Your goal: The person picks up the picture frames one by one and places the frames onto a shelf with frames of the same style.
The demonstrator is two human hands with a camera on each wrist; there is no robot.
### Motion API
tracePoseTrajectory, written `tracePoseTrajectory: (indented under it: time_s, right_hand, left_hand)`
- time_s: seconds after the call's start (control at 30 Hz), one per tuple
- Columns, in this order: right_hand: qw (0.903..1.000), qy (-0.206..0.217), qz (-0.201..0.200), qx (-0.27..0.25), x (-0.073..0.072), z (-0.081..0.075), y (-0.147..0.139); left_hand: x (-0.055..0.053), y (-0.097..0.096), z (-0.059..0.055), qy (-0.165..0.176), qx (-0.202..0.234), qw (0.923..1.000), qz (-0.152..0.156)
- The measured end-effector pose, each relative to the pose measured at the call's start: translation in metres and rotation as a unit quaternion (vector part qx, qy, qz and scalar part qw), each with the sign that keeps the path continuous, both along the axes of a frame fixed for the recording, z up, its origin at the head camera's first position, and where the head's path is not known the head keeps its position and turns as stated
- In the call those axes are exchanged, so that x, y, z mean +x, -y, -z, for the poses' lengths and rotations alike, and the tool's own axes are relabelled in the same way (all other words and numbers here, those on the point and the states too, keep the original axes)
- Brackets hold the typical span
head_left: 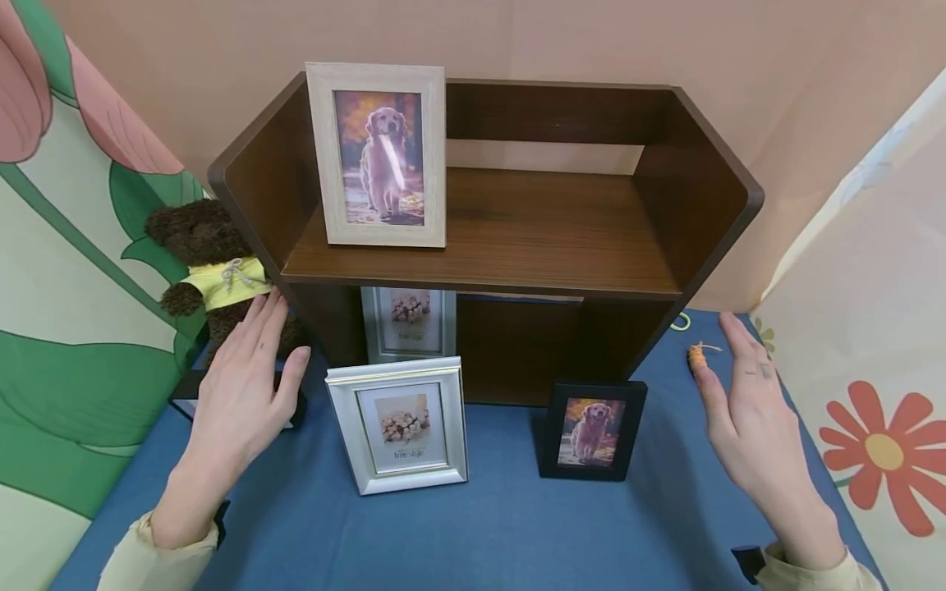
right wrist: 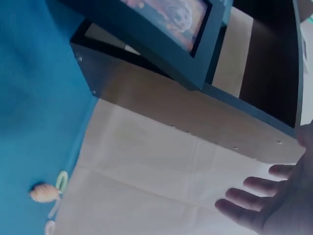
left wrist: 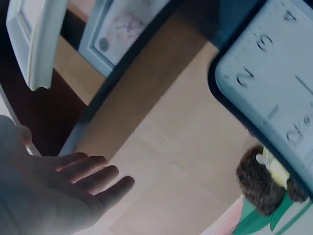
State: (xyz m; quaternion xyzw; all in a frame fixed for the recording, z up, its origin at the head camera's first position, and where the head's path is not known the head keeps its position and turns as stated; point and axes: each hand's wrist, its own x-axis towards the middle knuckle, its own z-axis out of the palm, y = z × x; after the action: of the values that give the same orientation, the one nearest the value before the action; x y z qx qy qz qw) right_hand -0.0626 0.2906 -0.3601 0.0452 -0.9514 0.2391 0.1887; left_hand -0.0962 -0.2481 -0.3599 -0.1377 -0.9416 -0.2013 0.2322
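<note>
- Two bare hands flank a brown shelf (head_left: 554,226) above a blue table (head_left: 495,533), with picture frames between them.
- The left hand (head_left: 247,382) has its fingers straight and its thumb spread away; in the head view it overlaps a brown teddy bear (head_left: 210,246) in a yellow top.
- The right hand (head_left: 761,435) also extends straight fingers, thumb held apart, with a small orange trinket (head_left: 696,357) by its thumb tip in the head view.
- A silver frame (head_left: 399,427) with a flower picture stands before the shelf, to the right of the left hand and apart from it.
- A black frame (head_left: 591,431) with a dog picture stands nearer the right hand, to its left, also apart.
- A white frame (head_left: 387,156) stands at the upper shelf's left; another flower picture (head_left: 410,324) is in the lower compartment.
</note>
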Motion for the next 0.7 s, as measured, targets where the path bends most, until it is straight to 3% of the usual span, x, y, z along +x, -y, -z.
tracePoseTrajectory:
  time_s: [0.13,0.3,0.5,0.7]
  right_hand:
    - [0.9970,0.020,-0.021,-0.072,0.006,0.006,-0.003]
    - [0.9922,0.024,-0.059,-0.108,0.013,0.021,-0.005]
    - [0.9800,0.027,-0.144,-0.135,0.016,0.045,-0.011]
    - [0.9599,0.063,-0.220,-0.162,0.013,0.072,-0.022]
  left_hand:
    - [0.003,-0.007,0.003,0.018,0.075,0.9970,0.009]
    - [0.001,-0.014,0.005,0.016,0.151,0.9883,0.014]
    - [-0.005,-0.020,0.005,0.000,0.189,0.9816,0.028]
    - [-0.009,-0.022,0.006,0.018,0.223,0.9741,0.034]
